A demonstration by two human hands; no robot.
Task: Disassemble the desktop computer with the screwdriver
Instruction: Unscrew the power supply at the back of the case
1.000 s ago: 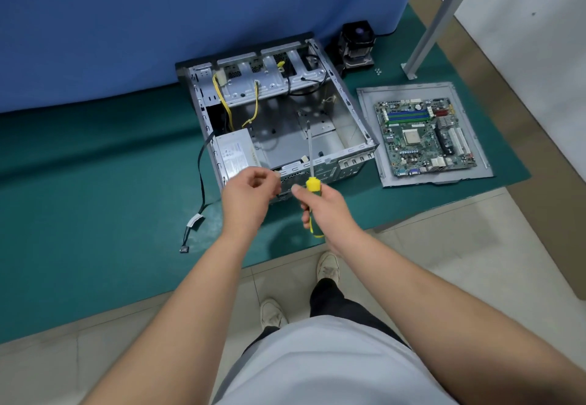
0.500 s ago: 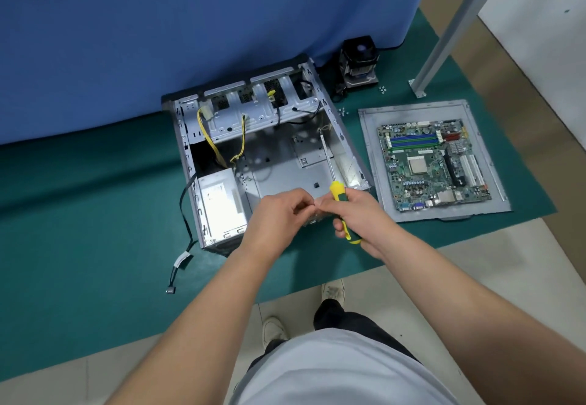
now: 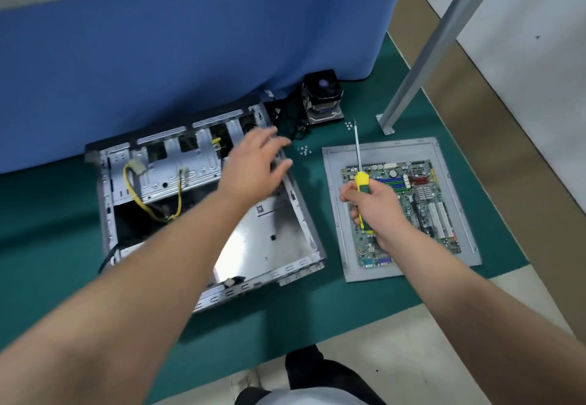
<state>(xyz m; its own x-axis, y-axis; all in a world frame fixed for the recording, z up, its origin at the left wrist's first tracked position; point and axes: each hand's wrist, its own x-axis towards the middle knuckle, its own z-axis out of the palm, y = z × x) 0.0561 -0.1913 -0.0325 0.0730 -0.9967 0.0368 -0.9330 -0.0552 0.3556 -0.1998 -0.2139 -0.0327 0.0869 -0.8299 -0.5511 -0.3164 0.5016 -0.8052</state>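
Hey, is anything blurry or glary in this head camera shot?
Head view: the left hand is motion-blurred at the fingers; the right hand and screwdriver stay sharper; the case floor shows soft glare; the wide lens makes the metal post lean steeply.

The left hand (image 3: 257, 166) reaches open-fingered over the opened computer case (image 3: 285, 246); the right hand (image 3: 374, 211) grips an upright screwdriver (image 3: 361, 182) above the motherboard (image 3: 425, 201).
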